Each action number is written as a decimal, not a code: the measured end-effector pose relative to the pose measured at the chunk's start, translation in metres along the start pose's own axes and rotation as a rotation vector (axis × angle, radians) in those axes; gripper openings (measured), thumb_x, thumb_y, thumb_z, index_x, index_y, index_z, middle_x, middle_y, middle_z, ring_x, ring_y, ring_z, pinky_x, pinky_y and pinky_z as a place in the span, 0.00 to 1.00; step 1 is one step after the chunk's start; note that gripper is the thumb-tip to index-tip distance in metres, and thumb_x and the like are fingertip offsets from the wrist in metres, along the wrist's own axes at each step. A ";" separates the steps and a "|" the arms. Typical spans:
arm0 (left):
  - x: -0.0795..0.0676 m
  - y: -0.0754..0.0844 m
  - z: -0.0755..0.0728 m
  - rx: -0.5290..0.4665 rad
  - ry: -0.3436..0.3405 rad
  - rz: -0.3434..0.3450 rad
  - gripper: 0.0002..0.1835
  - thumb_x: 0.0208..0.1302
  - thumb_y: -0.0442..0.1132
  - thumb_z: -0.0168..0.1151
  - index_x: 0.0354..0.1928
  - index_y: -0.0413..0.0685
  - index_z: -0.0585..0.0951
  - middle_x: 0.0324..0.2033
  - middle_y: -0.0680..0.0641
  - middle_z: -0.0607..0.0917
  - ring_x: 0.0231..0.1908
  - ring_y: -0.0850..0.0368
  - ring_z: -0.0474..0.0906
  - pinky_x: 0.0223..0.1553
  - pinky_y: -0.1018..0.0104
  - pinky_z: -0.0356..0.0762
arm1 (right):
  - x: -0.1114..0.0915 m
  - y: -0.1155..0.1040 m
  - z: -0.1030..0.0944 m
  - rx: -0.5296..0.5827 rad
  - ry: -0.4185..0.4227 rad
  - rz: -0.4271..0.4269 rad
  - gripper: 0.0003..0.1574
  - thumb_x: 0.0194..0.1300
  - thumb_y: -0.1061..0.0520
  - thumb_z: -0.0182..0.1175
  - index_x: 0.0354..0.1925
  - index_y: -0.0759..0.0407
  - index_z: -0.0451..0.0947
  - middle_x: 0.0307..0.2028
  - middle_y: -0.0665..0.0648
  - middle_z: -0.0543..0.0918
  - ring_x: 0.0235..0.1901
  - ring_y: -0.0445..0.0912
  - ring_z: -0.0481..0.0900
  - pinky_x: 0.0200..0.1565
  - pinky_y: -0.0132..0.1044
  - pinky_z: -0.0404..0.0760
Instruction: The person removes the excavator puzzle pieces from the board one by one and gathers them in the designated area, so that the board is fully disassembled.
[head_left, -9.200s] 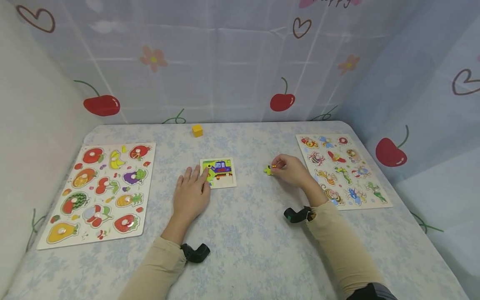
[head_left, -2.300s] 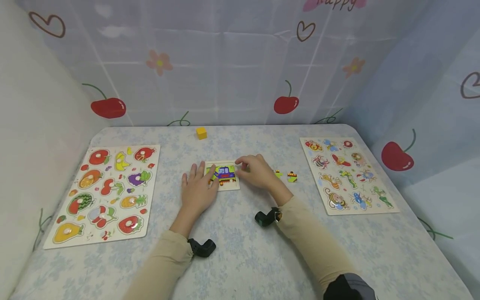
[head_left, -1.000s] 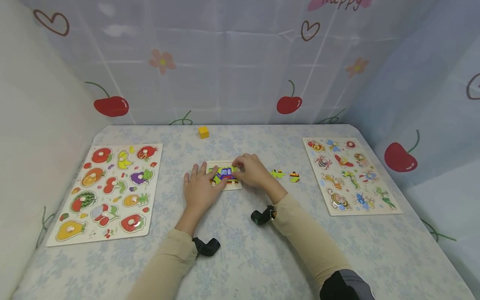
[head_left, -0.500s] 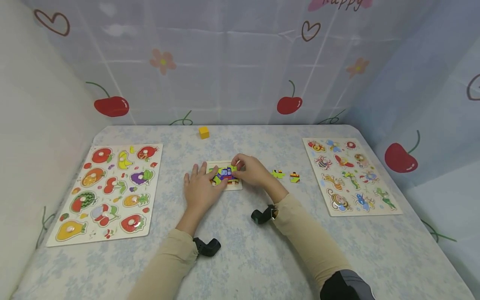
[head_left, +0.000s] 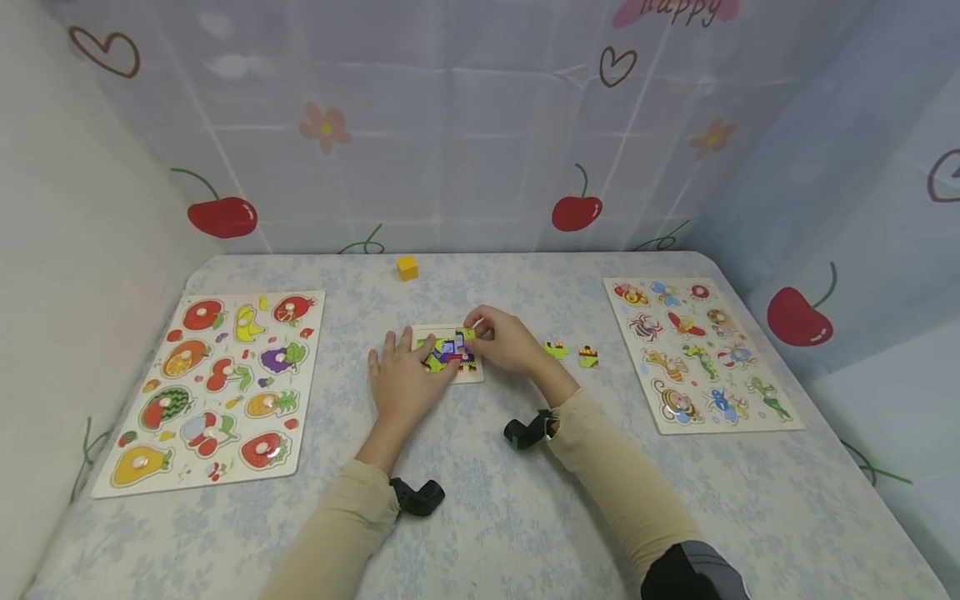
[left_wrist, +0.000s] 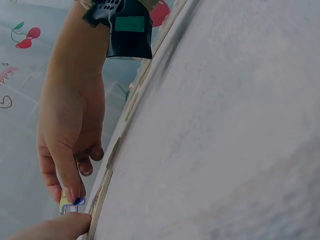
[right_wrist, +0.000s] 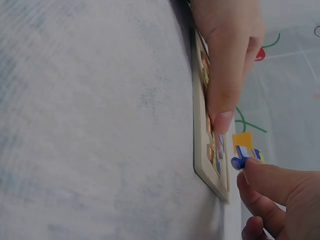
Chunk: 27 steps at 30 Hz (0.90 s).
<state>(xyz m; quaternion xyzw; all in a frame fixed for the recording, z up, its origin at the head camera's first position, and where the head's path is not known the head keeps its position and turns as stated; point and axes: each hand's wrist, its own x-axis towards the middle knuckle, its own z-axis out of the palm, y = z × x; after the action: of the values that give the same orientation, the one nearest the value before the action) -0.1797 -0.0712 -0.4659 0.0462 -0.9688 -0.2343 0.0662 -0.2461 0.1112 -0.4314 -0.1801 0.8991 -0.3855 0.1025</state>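
Note:
A small vehicle jigsaw in a pale wooden frame (head_left: 478, 375) lies at the middle of the table. My left hand (head_left: 405, 379) rests on it with fingers spread, covering its left part; the thumb presses on the picture in the right wrist view. Between thumb and fingertips my right hand (head_left: 510, 346) pinches a jigsaw piece (right_wrist: 240, 161), blue and white with a yellow-green bit. In the right wrist view that piece is raised off the frame, over its right side. Two loose jigsaw pieces, one green (head_left: 556, 351) and one striped at the top (head_left: 588, 357), lie right of the hand.
A fruit peg board (head_left: 217, 383) lies on the left of the table, an insect peg board (head_left: 701, 354) on the right. A yellow cube (head_left: 407, 268) sits near the back edge. Printed curtains rise behind and at the right.
The right hand came from the right side to the jigsaw, leaving two pieces on the table. Since half a second ago, the pinched piece has risen from the picture. The left hand stays on it.

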 end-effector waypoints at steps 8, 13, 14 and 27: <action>-0.002 -0.001 0.001 0.010 -0.010 0.002 0.39 0.59 0.72 0.57 0.69 0.62 0.74 0.74 0.43 0.65 0.76 0.39 0.52 0.74 0.35 0.44 | 0.000 0.019 -0.032 0.022 0.087 0.105 0.13 0.68 0.51 0.63 0.50 0.47 0.76 0.42 0.54 0.80 0.35 0.48 0.72 0.34 0.38 0.73; -0.003 -0.001 0.001 -0.001 -0.004 0.008 0.38 0.59 0.71 0.57 0.68 0.62 0.74 0.74 0.43 0.64 0.76 0.39 0.52 0.74 0.35 0.44 | 0.001 0.042 -0.067 0.039 0.135 0.168 0.16 0.70 0.52 0.62 0.54 0.51 0.76 0.45 0.57 0.79 0.38 0.50 0.72 0.35 0.39 0.73; -0.003 -0.001 0.000 -0.005 -0.003 0.009 0.38 0.59 0.71 0.57 0.68 0.62 0.74 0.74 0.43 0.64 0.76 0.39 0.52 0.74 0.35 0.44 | 0.001 0.047 -0.074 0.040 0.143 0.181 0.16 0.70 0.52 0.61 0.54 0.52 0.75 0.45 0.58 0.79 0.39 0.51 0.73 0.36 0.39 0.73; -0.003 -0.003 0.004 -0.004 0.027 0.019 0.37 0.59 0.71 0.56 0.68 0.64 0.75 0.73 0.43 0.66 0.76 0.39 0.53 0.74 0.35 0.45 | 0.004 0.092 -0.124 -0.084 0.192 0.439 0.19 0.71 0.52 0.59 0.58 0.53 0.73 0.51 0.60 0.75 0.47 0.53 0.72 0.46 0.44 0.74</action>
<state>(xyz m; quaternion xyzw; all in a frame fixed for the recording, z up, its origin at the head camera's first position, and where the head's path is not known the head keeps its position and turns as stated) -0.1771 -0.0722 -0.4708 0.0399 -0.9677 -0.2351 0.0816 -0.3119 0.2494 -0.4143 0.0529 0.9376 -0.3318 0.0901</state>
